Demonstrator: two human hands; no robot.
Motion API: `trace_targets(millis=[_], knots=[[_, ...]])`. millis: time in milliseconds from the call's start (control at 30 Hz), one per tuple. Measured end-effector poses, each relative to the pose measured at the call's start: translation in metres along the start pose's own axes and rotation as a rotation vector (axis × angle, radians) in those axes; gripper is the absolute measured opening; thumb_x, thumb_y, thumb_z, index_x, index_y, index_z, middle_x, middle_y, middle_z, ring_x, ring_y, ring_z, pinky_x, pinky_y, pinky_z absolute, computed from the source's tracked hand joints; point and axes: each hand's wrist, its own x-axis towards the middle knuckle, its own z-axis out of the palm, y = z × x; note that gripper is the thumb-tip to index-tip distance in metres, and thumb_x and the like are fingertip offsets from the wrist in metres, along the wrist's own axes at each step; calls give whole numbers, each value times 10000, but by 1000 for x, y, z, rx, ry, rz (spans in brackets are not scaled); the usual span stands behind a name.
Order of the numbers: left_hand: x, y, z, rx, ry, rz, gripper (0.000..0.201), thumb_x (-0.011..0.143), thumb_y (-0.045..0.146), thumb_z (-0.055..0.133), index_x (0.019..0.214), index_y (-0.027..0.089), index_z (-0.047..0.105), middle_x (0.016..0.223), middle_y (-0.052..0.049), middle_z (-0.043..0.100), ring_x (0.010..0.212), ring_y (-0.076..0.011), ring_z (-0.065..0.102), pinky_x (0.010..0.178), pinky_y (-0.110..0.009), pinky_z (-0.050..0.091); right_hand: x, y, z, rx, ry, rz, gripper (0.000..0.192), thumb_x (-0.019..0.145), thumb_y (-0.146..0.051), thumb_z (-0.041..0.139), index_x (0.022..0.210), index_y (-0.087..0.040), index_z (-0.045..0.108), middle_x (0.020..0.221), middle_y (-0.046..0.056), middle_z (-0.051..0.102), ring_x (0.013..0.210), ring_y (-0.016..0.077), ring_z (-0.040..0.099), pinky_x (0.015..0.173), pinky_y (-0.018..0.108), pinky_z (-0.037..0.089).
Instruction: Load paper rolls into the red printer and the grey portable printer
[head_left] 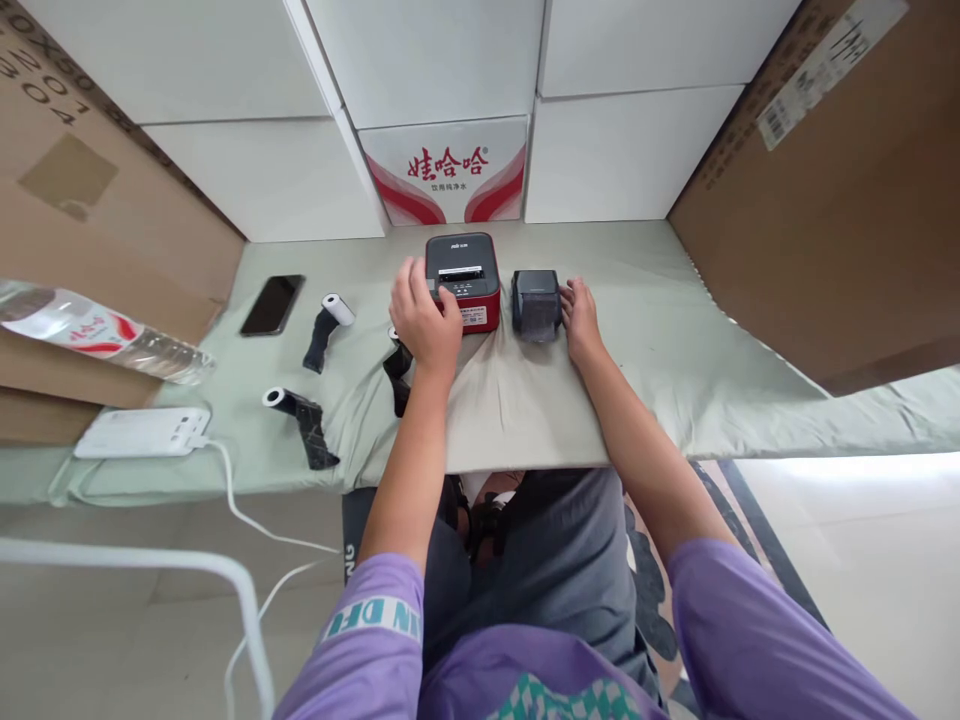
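A red and black receipt printer (480,312) stands upright on the cloth, paper showing in its top slot. My left hand (426,315) is at its left side, fingers loosely bent and thumb over the front left edge, not wrapped round it. To the right is a smaller black portable printer (535,285) with a translucent flap or strip at its front. My right hand (581,315) rests at its right side, fingertips touching or nearly touching it, fingers apart. Beneath my left wrist, a paper roll with a black tail (397,375) is partly hidden.
Two more partly unwound paper rolls, one upper (337,308) and one lower (304,420), lie left with a phone (273,305). A white power bank (142,432) with a cable sits at the front left. Cartons flank the table (637,370); a water bottle (97,330) is far left.
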Motion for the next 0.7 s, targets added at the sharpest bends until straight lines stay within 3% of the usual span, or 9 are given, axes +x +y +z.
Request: trace_targets(millis=[133,300,467,700], knots=[[2,3,2,32,-87,-80,385,1059,296,400,1258,193,713,1284,-143,738,1216,-310,679,1130,-450,442,2,2,0,17,9,-5,568,854,-765,559,1136,-272,571,1348,102,671,1367,259,629,1187,434,480],[2,4,2,61,-75,-90,308,1018,255,477,1249,191,670,1334,-150,687,1281,-323,622,1130,-448,445,4,4,-2,4,4,-13,555,869,-754,550,1137,-268,571,1342,102,670,1341,255,641,1175,435,490],[1,-2,-2,86,-101,-95,289,1026,232,432,1199,195,660,1311,-146,679,1300,-321,578,1145,-448,445,6,6,-3,7,-1,-22,546,882,-750,539,1141,-270,563,1335,109,666,1320,267,652,1132,440,521],[10,5,-7,245,-145,-139,304,1013,264,435,1177,218,687,1343,-158,637,1284,-348,572,1005,-467,521,4,3,-2,-2,2,-19,607,859,-808,536,1100,-252,564,1316,122,642,1299,262,652,1141,431,510]])
